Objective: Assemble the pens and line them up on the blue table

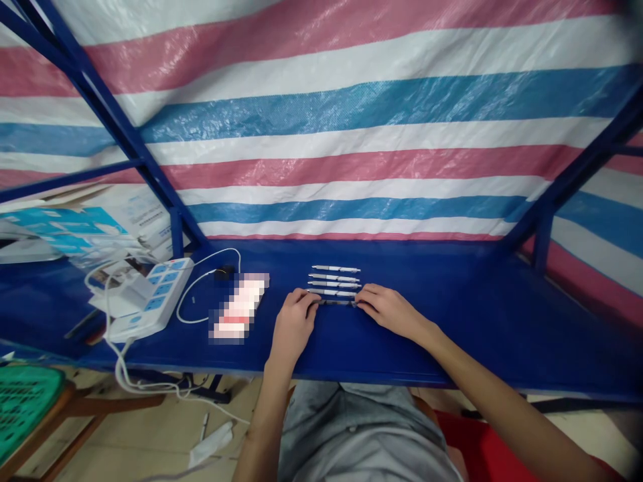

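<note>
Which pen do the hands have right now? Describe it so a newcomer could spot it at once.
On the blue tabletop, look right of the white power strip to the row of slim pale pens. The one you want lies nearest the person: a darker pen between the left hand and right hand, the only one both hands touch.

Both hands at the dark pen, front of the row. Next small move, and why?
Probably lift the dark slim pen straight up a little before moving it sideways: the left hand and right hand sit at its two ends, and the four white slim pens lie parallel just behind it, so sliding could nudge them.
</note>
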The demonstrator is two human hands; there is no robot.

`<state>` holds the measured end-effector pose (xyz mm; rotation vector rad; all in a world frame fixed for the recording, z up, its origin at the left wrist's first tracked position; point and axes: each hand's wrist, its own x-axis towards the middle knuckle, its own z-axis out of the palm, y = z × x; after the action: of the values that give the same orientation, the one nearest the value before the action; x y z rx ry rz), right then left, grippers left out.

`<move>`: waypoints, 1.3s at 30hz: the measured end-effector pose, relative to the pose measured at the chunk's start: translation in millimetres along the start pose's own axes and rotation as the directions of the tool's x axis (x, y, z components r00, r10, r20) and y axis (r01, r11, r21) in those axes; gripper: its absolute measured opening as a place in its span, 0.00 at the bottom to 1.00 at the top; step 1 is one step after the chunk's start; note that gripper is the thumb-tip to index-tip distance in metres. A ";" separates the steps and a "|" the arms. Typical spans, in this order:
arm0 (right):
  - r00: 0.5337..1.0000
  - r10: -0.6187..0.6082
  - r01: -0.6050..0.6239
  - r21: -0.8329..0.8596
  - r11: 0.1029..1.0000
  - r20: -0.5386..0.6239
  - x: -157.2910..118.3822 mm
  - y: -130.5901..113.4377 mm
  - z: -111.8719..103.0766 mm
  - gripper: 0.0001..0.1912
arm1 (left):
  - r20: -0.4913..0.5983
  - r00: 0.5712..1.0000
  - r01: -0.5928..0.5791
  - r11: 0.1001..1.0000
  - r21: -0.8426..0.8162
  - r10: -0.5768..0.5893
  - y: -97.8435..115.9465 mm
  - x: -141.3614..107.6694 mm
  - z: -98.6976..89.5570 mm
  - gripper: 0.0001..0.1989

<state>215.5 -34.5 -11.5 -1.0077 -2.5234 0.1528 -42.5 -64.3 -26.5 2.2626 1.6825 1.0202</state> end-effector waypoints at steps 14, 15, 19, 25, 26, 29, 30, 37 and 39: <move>1.000 0.025 -0.026 0.020 0.999 0.017 -0.2 0.9 -2.1 0.09 | -0.053 0.999 -0.006 1.000 -0.002 0.006 1.9 -2.0 -2.8 0.10; 1.000 0.020 -0.021 0.022 1.000 0.023 -0.1 1.0 -1.9 0.09 | -0.051 0.999 -0.010 1.000 -0.002 0.010 1.9 -1.8 -2.6 0.10; 0.999 0.024 -0.024 0.025 0.999 0.026 0.2 1.2 -0.4 0.09 | -0.042 0.999 -0.007 1.000 0.013 0.007 1.3 -0.9 -0.8 0.11; 0.999 0.034 -0.035 0.059 0.998 0.023 0.8 0.6 -0.8 0.08 | -0.054 0.998 -0.024 0.999 0.034 0.025 0.1 -0.8 0.5 0.11; 0.999 0.035 -0.036 0.065 0.997 0.026 0.9 0.4 -1.0 0.08 | -0.053 0.998 -0.027 0.999 0.033 0.029 0.1 -0.7 0.4 0.11; 0.999 0.039 -0.041 0.072 0.997 0.036 1.0 0.0 -1.6 0.08 | -0.046 0.998 -0.032 0.999 0.025 0.033 1.0 -0.3 -0.4 0.11; 0.998 0.041 -0.044 0.073 0.996 0.039 1.0 0.0 -1.8 0.08 | -0.041 0.999 -0.031 0.999 0.023 0.032 1.6 -0.2 -0.8 0.11; 0.998 0.040 -0.042 0.066 0.997 0.042 0.2 1.0 -2.9 0.08 | -0.018 0.999 -0.027 0.999 0.018 0.027 3.4 -0.2 -3.0 0.10; 0.998 0.036 -0.039 0.066 0.997 0.046 -0.1 0.9 -3.0 0.07 | -0.016 0.999 -0.031 0.999 0.018 0.031 2.8 -0.2 -2.6 0.11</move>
<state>217.4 -34.1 -9.0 -1.0366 -2.5221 0.2719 -41.9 -66.2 -23.2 2.3042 1.6743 1.0372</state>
